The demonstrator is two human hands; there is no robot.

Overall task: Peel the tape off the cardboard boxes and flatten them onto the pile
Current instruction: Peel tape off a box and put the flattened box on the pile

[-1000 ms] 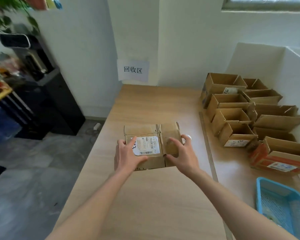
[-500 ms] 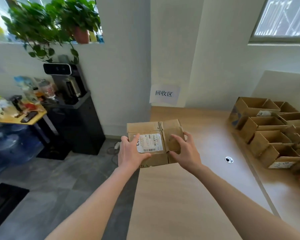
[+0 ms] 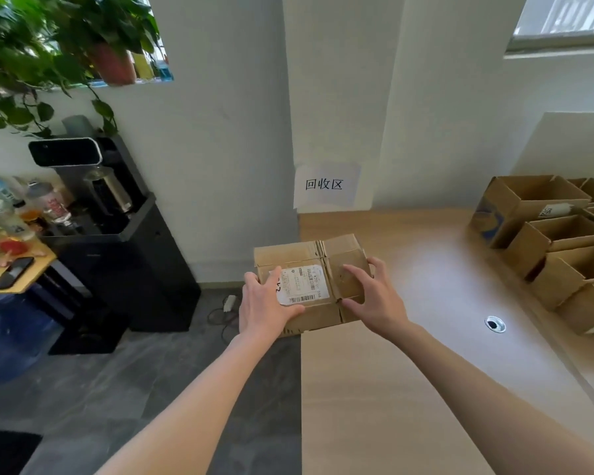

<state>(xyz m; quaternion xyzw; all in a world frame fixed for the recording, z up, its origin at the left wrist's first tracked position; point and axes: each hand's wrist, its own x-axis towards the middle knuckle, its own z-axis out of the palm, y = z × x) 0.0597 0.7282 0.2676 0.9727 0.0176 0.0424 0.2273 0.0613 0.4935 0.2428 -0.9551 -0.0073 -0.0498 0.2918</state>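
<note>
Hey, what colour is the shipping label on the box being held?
White with black print and a barcode; the shipping label on the box shows in the head view.

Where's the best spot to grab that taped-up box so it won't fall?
Probably by its two short ends, one hand from each side. The box is wide and flat, and the left hand and right hand already wrap those ends, thumbs underneath-front.

A white paper sign (image 3: 326,185) is hanging on the far wall; a black water dispenser (image 3: 117,234) is standing left, under trailing green plants (image 3: 48,46).
</note>
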